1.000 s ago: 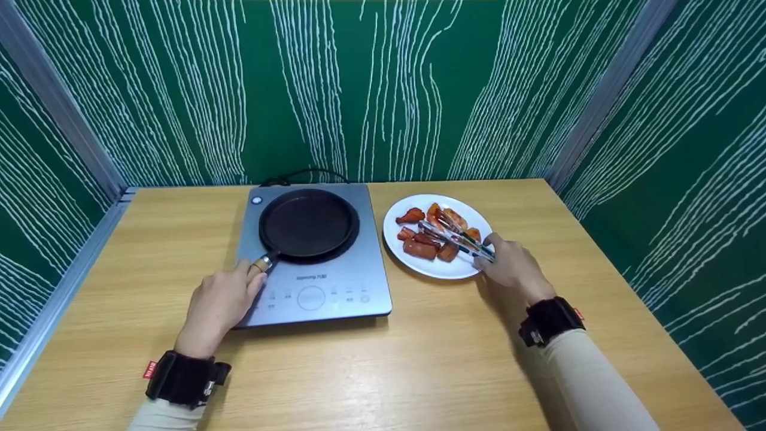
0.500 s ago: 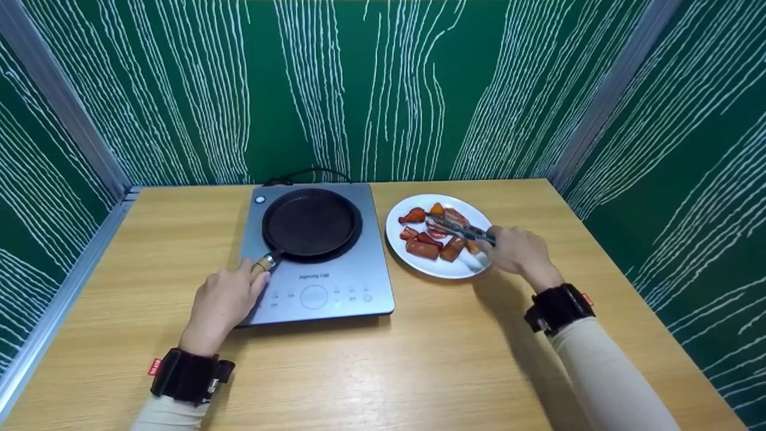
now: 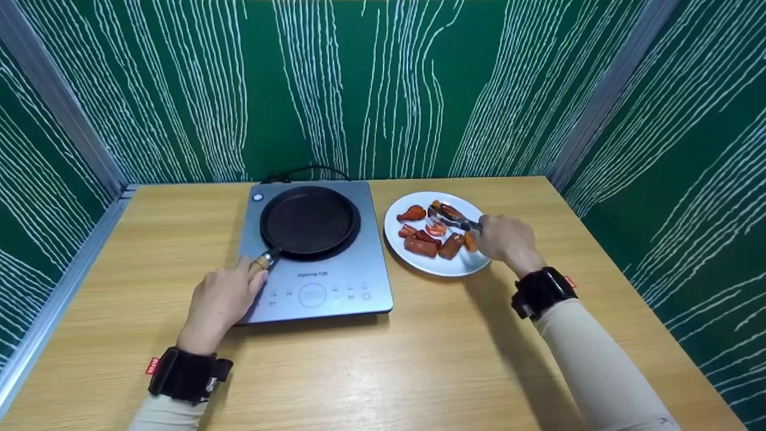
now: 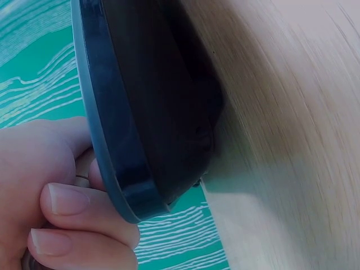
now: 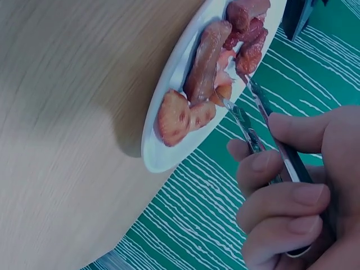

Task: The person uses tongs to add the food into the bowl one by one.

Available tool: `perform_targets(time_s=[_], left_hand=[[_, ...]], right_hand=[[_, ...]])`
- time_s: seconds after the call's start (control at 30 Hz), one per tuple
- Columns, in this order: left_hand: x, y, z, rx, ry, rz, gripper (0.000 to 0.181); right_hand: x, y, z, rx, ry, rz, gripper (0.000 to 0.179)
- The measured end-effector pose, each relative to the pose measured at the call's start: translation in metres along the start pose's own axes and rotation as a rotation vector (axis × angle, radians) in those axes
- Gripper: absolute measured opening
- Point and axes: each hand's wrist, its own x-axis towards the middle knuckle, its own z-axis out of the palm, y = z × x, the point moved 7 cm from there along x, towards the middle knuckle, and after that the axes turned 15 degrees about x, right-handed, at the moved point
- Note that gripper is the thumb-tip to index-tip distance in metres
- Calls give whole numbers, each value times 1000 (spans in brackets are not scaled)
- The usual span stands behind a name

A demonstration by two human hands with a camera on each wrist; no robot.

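My left hand [image 3: 221, 299] grips the wooden handle [image 3: 261, 262] of a small black frying pan [image 3: 307, 220], which sits on a silver induction cooker [image 3: 347, 269]. In the left wrist view, curled fingers [image 4: 84, 216] show beside the cooker's dark edge. My right hand [image 3: 508, 239] holds metal tongs [image 3: 458, 222] over a white plate [image 3: 446, 269]. Their tips are among the food at the plate's far side. On the plate lie a drumstick-shaped piece [image 3: 412, 214], brown sausage-like chunks [image 3: 421, 247] and an orange piece [image 3: 470, 242]. In the right wrist view the tong arms [image 5: 244, 124] stand slightly apart.
Everything stands on a wooden table [image 3: 371, 371]. A black cable [image 3: 311, 169] runs behind the cooker. Green walls [image 3: 407, 90] with white line patterns enclose the table at the back and sides.
My right hand has moved toward the back of the plate, and the tong tips have shifted from its middle to the far-side food. My left hand stays on the pan handle.
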Motion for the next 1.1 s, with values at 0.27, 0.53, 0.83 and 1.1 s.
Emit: perform_targets(time_s=[0.27, 0.53, 0.83, 1.1], left_hand=[[1, 1, -2, 0, 9, 3, 34], [2, 1, -1, 2, 6, 2, 34], [1, 0, -1, 22, 16, -1, 33], [0, 1, -1, 18, 20, 8, 34]], right_hand=[[2, -1, 7, -31, 61, -15, 39], [0, 2, 8, -34, 116, -42, 37], [1, -6, 7, -4, 146, -43, 35], [2, -12, 6, -34, 164, -47, 32]])
